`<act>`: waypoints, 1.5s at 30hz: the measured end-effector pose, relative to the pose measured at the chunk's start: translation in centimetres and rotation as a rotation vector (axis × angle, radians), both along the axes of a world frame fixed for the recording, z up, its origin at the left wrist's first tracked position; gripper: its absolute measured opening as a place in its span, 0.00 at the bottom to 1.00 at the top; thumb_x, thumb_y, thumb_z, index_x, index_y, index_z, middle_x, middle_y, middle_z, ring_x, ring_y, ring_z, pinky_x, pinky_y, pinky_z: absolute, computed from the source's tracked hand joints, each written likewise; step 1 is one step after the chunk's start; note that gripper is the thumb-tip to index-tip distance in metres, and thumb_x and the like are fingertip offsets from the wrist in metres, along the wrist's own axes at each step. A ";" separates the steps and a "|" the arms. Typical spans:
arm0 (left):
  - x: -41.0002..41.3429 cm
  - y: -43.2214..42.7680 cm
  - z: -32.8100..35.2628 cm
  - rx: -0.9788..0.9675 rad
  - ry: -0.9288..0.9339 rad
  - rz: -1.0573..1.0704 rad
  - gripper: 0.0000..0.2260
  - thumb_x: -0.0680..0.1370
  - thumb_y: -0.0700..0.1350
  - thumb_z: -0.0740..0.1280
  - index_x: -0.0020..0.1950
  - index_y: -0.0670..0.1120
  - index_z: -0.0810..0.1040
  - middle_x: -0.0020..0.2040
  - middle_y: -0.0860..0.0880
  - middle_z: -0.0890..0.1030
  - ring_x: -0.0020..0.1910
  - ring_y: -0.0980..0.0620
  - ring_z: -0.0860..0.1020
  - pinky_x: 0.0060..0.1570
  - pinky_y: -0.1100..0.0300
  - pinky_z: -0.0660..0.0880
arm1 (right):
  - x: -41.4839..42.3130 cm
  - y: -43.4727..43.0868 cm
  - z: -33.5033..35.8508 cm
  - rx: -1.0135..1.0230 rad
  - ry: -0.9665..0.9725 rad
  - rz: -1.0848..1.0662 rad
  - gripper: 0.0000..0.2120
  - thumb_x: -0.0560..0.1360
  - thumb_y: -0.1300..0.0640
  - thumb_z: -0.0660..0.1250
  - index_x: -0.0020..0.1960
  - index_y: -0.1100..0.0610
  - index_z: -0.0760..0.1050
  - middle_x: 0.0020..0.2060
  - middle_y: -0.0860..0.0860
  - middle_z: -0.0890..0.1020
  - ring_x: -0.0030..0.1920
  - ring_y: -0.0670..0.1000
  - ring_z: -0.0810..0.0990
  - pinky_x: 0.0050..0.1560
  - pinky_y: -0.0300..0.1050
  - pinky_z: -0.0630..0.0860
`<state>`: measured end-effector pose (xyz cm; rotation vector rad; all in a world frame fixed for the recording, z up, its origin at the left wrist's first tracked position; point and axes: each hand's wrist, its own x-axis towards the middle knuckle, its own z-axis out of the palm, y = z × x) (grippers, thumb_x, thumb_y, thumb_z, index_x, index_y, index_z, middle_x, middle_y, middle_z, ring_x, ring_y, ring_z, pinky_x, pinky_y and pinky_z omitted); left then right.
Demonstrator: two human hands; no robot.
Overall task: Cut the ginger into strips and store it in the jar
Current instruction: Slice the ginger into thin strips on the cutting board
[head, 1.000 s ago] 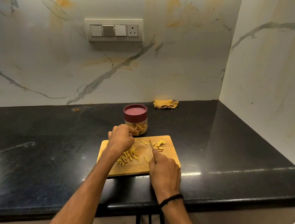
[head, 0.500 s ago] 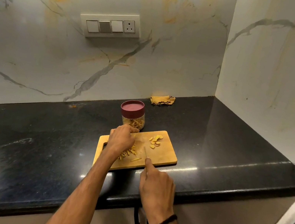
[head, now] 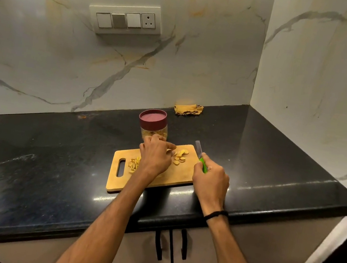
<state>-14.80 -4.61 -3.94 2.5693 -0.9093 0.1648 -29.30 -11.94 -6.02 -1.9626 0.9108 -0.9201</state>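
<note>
A wooden cutting board [head: 180,175] lies on the black counter. Round ginger slices [head: 180,156] sit at its far right, and a small pile of cut strips [head: 134,163] lies near the handle hole on the left. My left hand [head: 156,155] rests over the board's middle, fingers curled and reaching toward the slices; whether it pinches a piece is hidden. My right hand [head: 210,179] grips a green-handled knife [head: 201,156], blade raised off the board's right edge. Behind the board stands a clear jar [head: 153,125] with a maroon lid, ginger strips inside.
A crumpled yellow cloth [head: 188,109] lies at the back against the marble wall. The black counter [head: 37,154] ends in a rounded front edge near me, with cabinet handles [head: 168,243] below. A switch panel [head: 127,20] is on the wall. A side wall closes off the right.
My right hand has lifted the knife off the board and swung it to the right edge. My left hand has shifted right from the strip pile toward the slices.
</note>
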 end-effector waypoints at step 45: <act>0.4 3.5 2.1 0.271 0.038 -0.024 0.11 0.76 0.58 0.71 0.59 0.63 0.82 0.69 0.49 0.69 0.70 0.43 0.61 0.68 0.45 0.57 | -0.5 1.1 -1.1 -0.086 0.065 0.154 0.18 0.80 0.52 0.61 0.69 0.47 0.73 0.31 0.45 0.78 0.29 0.44 0.74 0.26 0.31 0.67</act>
